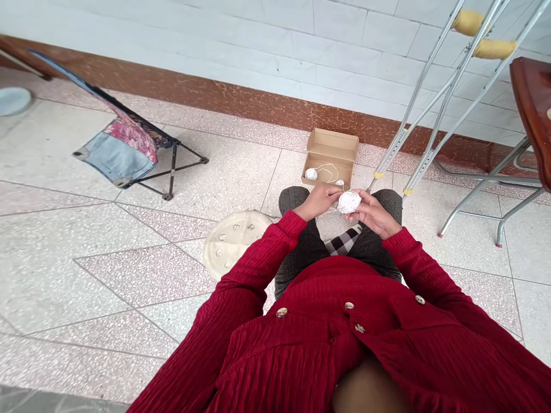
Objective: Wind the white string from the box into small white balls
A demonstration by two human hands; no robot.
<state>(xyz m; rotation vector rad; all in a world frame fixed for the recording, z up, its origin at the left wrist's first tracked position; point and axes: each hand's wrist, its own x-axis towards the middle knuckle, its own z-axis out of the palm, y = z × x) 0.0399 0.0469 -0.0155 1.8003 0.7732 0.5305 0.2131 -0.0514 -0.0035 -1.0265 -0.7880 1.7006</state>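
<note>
Above my lap, my right hand (373, 213) grips a round white bundle of wound cord (348, 202), its fingers curled round the right side and underneath. My left hand (322, 201) is closed at the bundle's left side, with thumb and fingertips pinched on the thin white cord there; the exact grip is small and partly hidden. Just beyond my hands stands an open cardboard box (332, 140) on the floor. Inside it lie a white ball of cord (310, 173), a loose loop of cord (329, 169) and a small white piece (340, 183).
Crutches (434, 120) with yellow pads lean against the tiled wall at right, near a brown-topped table or chair (531, 115) on metal legs. A round cream lid-like disc (215, 244) with holes lies left of my knees. A folding chair (129, 152) stands farther left.
</note>
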